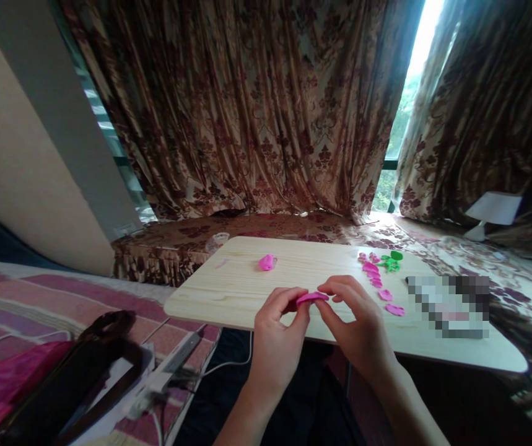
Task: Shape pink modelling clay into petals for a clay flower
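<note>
Between both hands, above the near edge of the pale wooden table, is a flattened piece of pink modelling clay. My left hand pinches its left end between thumb and fingers. At its right end, my right hand grips with thumb below and fingertips above. A pink clay lump sits farther back on the table, to the left. Right of my hands lies a row of flat pink clay pieces, with two more, a pink piece and a nearer pink piece, closer to me.
Green clay pieces lie at the table's back right. A blurred-out flat object rests on the right side. A clear container stands behind the left corner. On the bed are a dark bag and a power strip.
</note>
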The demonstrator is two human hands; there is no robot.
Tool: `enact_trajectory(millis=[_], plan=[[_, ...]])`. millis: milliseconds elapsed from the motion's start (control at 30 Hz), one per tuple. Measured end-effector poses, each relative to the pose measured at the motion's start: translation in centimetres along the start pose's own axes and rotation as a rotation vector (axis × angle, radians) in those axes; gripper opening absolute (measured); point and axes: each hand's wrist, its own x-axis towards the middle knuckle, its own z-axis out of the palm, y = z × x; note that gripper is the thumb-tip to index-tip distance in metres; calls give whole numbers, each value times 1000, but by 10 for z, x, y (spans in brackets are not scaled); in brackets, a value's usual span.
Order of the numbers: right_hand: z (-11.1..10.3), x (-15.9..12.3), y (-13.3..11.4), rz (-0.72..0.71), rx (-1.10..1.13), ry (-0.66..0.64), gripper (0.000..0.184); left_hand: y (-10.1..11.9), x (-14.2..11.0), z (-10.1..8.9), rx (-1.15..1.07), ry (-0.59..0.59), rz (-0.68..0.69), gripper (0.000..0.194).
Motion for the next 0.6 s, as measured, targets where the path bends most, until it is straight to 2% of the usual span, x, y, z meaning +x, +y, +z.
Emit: enact_trajectory(millis=[133, 233, 333, 467, 600], plan=[[4, -1, 0, -26, -21, 68, 15, 0, 1, 6, -2, 76, 7, 11], [6, -4, 1, -51, -11, 118, 18, 2, 1, 8, 36, 120, 82, 9], [7, -4, 0, -36, 23, 152, 18, 7, 2, 9, 17, 102, 133, 13], [9, -1, -3, 46, 76, 185, 15, 11, 6, 10, -111, 49, 94, 15], [4, 2, -6, 10, 67, 191, 16, 13, 10, 11, -84, 65, 114, 10]])
